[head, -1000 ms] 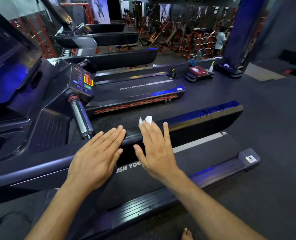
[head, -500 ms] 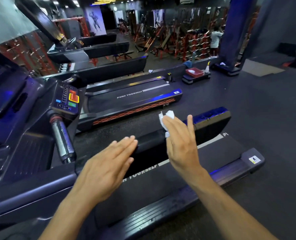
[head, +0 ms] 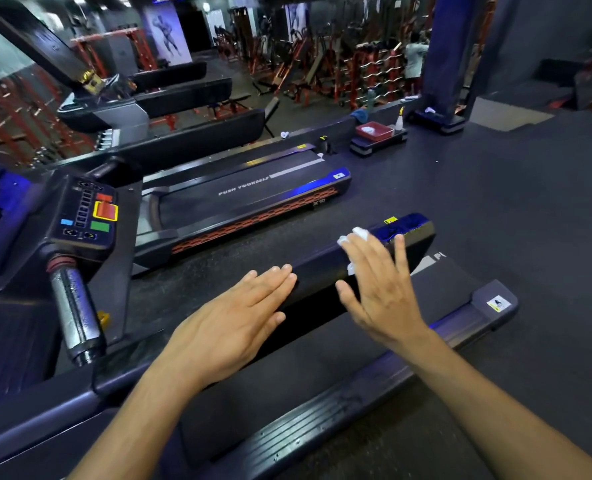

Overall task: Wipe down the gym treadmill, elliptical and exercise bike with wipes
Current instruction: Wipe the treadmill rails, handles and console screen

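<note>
On the near treadmill's [head: 488,299] left side rail [head: 322,268], both hands lie flat, palms down. Left hand [head: 232,323]: fingers straight and pressed together, tips resting on the rail top, thumb tucked alongside; it holds nothing. Right hand [head: 381,289]: fingers straight and slightly spread, thumb held out to the side, pressing a crumpled white wipe [head: 355,235] against the rail. The wipe shows beyond the fingertips and a little below the index finger; the rest is hidden under the palm. The right hand sits farther along the rail than the left, near the rail's rear end, where blue light reflects off the surface.

To the left, the console panel [head: 90,213] carries red, green and blue buttons, with a chrome handgrip [head: 73,306] hanging below it. A second treadmill [head: 253,199], belt printed "PUSH YOURSELF", stands parallel on the far side. Beyond it, a red tray [head: 374,131] and a spray bottle [head: 399,120] rest on a step platform [head: 377,144]. A person [head: 414,58] stands near the red racks in the background.
</note>
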